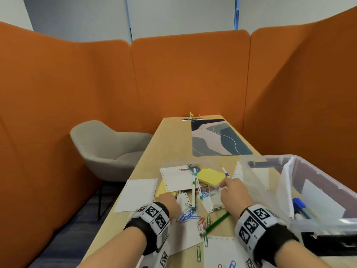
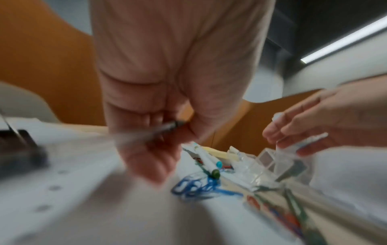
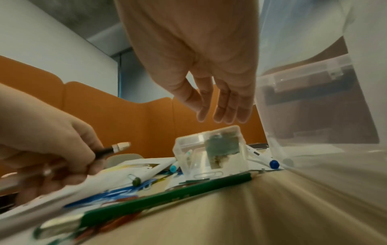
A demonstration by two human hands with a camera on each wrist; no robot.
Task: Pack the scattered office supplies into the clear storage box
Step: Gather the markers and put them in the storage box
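My left hand (image 1: 171,205) grips a dark pen (image 3: 108,150) with a pale end, low over the papers; the pen shows blurred in the left wrist view (image 2: 159,131). My right hand (image 3: 222,107) hovers with straight fingers just above a small clear case (image 3: 209,154) and holds nothing. In the head view the right hand (image 1: 231,190) is beside the yellow sticky notes (image 1: 210,176). The clear storage box (image 1: 260,175) stands at the right, right next to that hand. A white pen with a green cap (image 1: 193,190), a blue-capped pen (image 1: 226,173) and a green pencil (image 1: 216,223) lie loose.
Paper sheets (image 1: 135,194) and blue paper clips (image 1: 187,216) litter the wooden table (image 1: 173,136). Blue pens (image 1: 301,207) lie inside the box. A patterned desk mat (image 1: 218,138) lies farther back, a grey chair (image 1: 108,149) stands left, and orange partitions surround the table.
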